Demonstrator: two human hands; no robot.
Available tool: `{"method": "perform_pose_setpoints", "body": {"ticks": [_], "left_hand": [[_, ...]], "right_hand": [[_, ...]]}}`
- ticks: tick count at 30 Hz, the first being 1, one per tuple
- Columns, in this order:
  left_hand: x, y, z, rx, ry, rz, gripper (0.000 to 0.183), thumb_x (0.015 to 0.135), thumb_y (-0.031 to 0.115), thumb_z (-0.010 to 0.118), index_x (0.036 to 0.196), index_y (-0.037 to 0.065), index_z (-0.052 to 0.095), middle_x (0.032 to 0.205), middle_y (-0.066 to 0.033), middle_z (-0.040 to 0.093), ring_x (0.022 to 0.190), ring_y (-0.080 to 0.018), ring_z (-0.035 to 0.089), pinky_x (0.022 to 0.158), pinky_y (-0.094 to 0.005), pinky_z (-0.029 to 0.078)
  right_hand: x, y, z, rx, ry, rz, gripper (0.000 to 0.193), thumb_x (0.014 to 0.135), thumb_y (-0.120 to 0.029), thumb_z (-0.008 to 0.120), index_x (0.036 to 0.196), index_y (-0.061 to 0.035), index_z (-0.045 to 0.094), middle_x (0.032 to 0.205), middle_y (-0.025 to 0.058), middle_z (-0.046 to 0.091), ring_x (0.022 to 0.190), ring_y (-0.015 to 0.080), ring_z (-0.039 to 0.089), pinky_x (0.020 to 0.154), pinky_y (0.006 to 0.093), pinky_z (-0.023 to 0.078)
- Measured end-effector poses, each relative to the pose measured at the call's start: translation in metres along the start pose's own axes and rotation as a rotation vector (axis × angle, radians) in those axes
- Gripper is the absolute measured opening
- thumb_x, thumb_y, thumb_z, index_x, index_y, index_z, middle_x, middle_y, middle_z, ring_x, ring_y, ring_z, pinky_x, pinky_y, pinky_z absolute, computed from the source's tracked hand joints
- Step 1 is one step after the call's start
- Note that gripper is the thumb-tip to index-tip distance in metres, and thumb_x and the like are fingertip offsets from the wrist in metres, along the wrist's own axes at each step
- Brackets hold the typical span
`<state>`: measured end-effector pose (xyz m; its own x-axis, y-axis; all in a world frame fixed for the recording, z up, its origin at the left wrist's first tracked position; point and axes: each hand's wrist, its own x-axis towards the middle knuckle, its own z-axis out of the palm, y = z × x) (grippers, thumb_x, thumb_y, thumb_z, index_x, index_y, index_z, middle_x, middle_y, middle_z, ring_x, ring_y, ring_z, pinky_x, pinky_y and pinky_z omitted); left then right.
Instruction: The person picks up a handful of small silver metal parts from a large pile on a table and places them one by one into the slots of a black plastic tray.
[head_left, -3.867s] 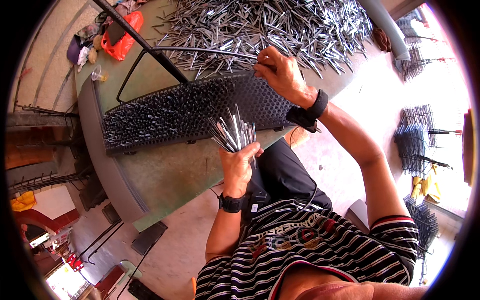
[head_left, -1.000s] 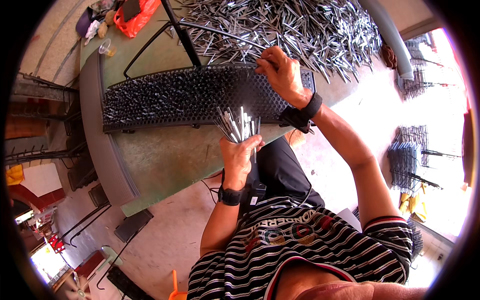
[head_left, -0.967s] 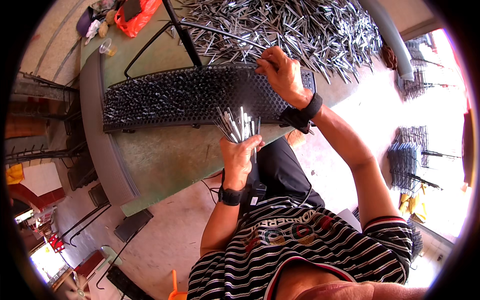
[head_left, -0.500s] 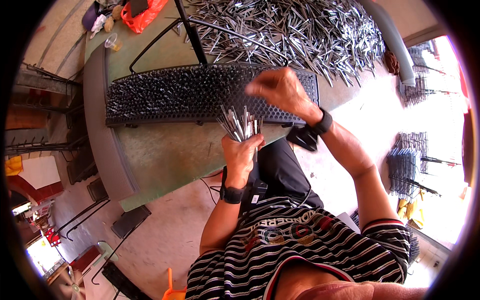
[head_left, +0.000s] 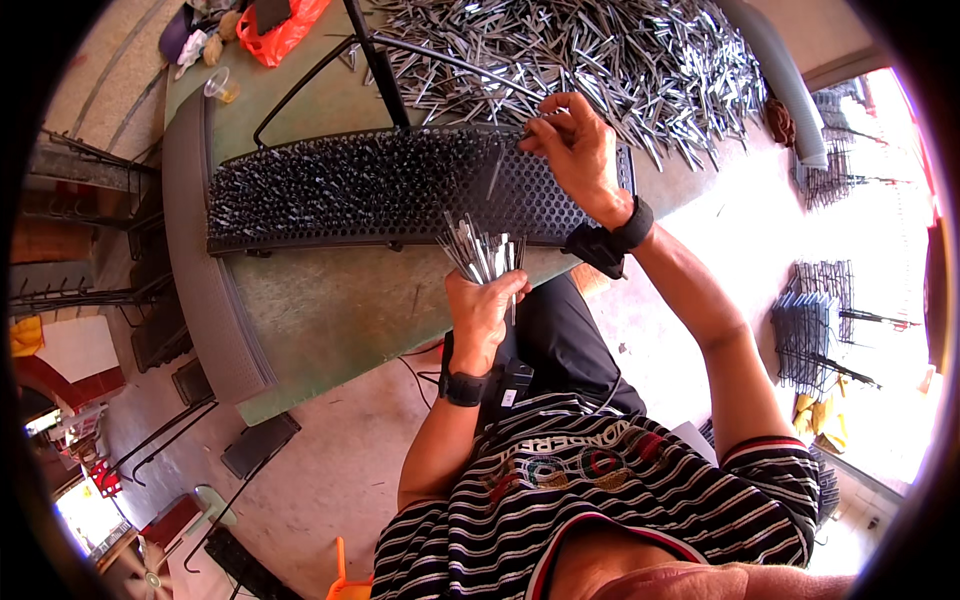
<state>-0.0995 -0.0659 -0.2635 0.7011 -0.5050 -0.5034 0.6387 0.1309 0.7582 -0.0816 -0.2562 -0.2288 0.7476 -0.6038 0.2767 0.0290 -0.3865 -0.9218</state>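
My left hand (head_left: 482,305) is closed round a bundle of thin metal strips (head_left: 480,250), which fan upward in front of the long black perforated rack (head_left: 530,205). The rack's left and middle holes are thick with upright strips (head_left: 330,190), while bare holes show toward its right end. Over that right end, my right hand (head_left: 578,150) has thumb and forefinger pinched together, with a small dark bit at the tips that I cannot make out. Just left of those fingertips, a blurred strip (head_left: 495,175) stands at a slant; whether it touches the fingers I cannot tell.
A large heap of loose metal strips (head_left: 570,60) covers the far side of the green table (head_left: 330,320). A black metal frame (head_left: 380,80) rises behind the rack. A plastic cup (head_left: 222,86) and red bag (head_left: 280,35) lie far left. Wire racks (head_left: 805,330) stand at right.
My right hand has risen slightly and turned, its fingers now showing pinched. A blurred strip now shows beside its fingertips. My left hand keeps its bundle in place.
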Motion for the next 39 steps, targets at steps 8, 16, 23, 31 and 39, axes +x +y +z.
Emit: {"method": "perform_pose_setpoints", "body": {"ticks": [8,16,23,31,39], "left_hand": [[-0.002,0.0,-0.004,-0.045,0.024,0.02,0.011,0.07,-0.008,0.065,0.078,-0.004,0.06,0.069,-0.0103,0.063,0.054,-0.0188,0.061,0.048,-0.0273,0.049],[-0.008,0.01,-0.019,-0.092,0.099,0.012,0.018,0.066,-0.014,0.065,0.081,-0.005,0.058,0.07,-0.0098,0.061,0.052,-0.0182,0.06,0.047,-0.0278,0.05],[-0.013,0.012,-0.036,-0.059,0.117,0.014,0.016,0.069,-0.01,0.065,0.082,-0.003,0.059,0.071,-0.0094,0.062,0.056,-0.0193,0.061,0.049,-0.0283,0.048],[-0.016,0.015,-0.028,-0.163,0.087,0.025,0.023,0.067,-0.012,0.065,0.088,-0.004,0.058,0.078,-0.0148,0.065,0.059,-0.0204,0.062,0.049,-0.0306,0.051],[-0.015,0.018,-0.012,-0.112,0.039,-0.032,0.023,0.069,-0.009,0.066,0.09,-0.006,0.059,0.079,-0.0148,0.065,0.057,-0.0217,0.064,0.05,-0.0297,0.053]], "right_hand": [[0.0,0.014,0.01,-0.159,-0.089,-0.12,0.01,0.083,-0.003,0.058,0.089,-0.0006,0.051,0.075,0.0161,0.064,0.068,0.0256,0.067,0.053,0.0311,0.05],[0.004,0.004,-0.002,-0.667,-0.27,-0.45,0.012,0.078,-0.002,0.059,0.09,-0.0005,0.06,0.08,0.0143,0.061,0.068,0.0283,0.063,0.053,0.0354,0.048],[-0.025,-0.007,0.012,-0.927,-0.722,-0.916,0.023,0.067,-0.009,0.056,0.087,0.0028,0.057,0.095,0.012,0.054,0.079,0.0214,0.054,0.056,0.0286,0.049],[-0.01,-0.019,0.005,-0.537,-0.698,-0.898,0.018,0.068,-0.005,0.06,0.084,0.0007,0.055,0.086,0.0121,0.056,0.078,0.0254,0.059,0.056,0.0333,0.051],[-0.005,-0.001,-0.02,0.02,-0.019,0.013,0.008,0.085,0.0,0.055,0.092,0.0027,0.054,0.077,0.0108,0.066,0.071,0.0148,0.067,0.058,0.0232,0.052]]}}
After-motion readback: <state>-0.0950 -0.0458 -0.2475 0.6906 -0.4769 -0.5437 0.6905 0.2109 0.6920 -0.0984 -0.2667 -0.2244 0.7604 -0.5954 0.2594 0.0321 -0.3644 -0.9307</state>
